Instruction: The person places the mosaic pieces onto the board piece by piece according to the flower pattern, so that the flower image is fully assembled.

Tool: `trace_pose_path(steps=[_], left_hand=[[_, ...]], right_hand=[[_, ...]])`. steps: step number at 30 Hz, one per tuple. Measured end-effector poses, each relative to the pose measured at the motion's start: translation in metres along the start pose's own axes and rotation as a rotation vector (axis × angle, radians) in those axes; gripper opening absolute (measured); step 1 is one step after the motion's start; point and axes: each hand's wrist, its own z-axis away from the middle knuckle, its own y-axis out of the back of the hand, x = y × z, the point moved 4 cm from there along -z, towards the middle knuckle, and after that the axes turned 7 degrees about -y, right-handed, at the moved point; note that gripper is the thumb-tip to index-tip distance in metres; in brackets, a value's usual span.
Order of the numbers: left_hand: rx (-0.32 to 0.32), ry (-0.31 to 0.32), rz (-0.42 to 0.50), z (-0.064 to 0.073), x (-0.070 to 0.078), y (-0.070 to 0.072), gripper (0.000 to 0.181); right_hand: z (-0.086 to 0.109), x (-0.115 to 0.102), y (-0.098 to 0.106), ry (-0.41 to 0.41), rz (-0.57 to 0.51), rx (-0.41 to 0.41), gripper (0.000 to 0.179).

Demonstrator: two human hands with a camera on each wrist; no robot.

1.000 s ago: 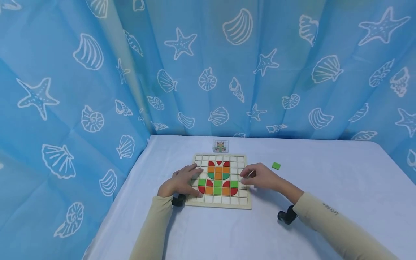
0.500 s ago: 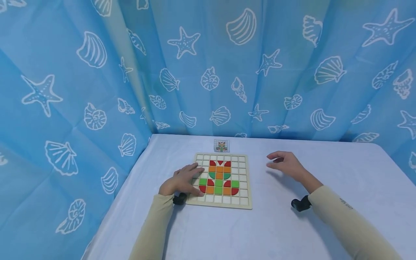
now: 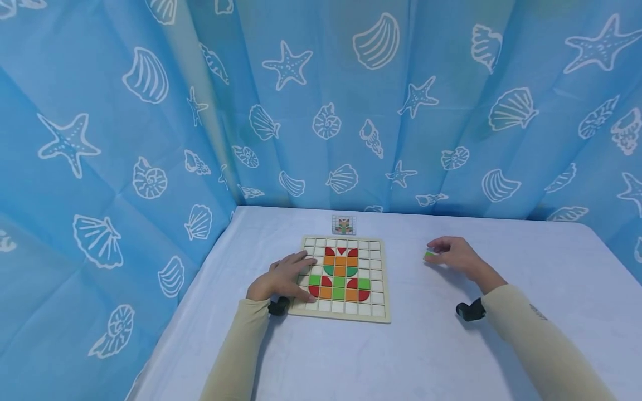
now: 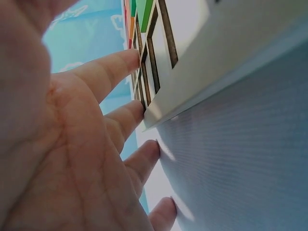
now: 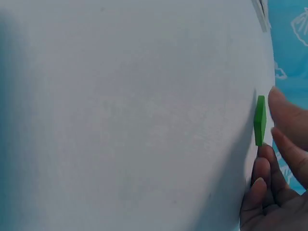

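A square wooden puzzle board (image 3: pixel 379 309) with white grid squares carries a flower pattern of red, orange and green tiles (image 3: pixel 339 283). My left hand (image 3: pixel 281 278) rests on its left edge, fingers spread. In the left wrist view, the fingertips (image 4: pixel 130 60) lie along the board's rim (image 4: pixel 192 96). To the right of the board, my right hand (image 3: pixel 461 256) curls its thumb and fingers about a small green tile (image 3: pixel 428 254). The right wrist view has this green tile (image 5: pixel 260 120) edge-on at the fingertips; the contact is partly hidden.
Behind the board lies a small picture card (image 3: pixel 344 225) with a similar flower pattern. A white cloth covers the table (image 3: pixel 401 356). Blue curtains with shell prints (image 3: pixel 321 111) hang at the back and left.
My right hand has moved right, from the board's right edge to the green tile. The left hand stays on the board, and the head view has shifted slightly.
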Motion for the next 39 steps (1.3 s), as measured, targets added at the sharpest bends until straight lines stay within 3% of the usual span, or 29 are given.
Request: trace_pose_path(steps=[10,15,21,30,39], left_hand=[[-0.006,0.011,-0.006,-0.001,-0.001,-0.002,0.094],[-0.017,0.009,-0.009,-0.003,-0.003,-0.005,0.094],[-0.01,-0.003,-0.019,-0.003,-0.004,-0.004,0.094],[0.001,-0.009,-0.004,-0.001,-0.001,-0.003,0.094],[0.005,-0.023,-0.001,0.001,0.0,0.0,0.093]], right_hand=[[0.004,-0.009,-0.006,0.039,0.138,0.081,0.038],[0.004,-0.014,-0.011,0.067,0.128,0.123,0.027],[0.009,-0.039,-0.028,0.105,0.082,0.153,0.019],[0.029,-0.091,-0.073,0.201,0.05,0.071,0.016],[0.063,-0.128,-0.121,0.339,0.017,-0.08,0.01]])
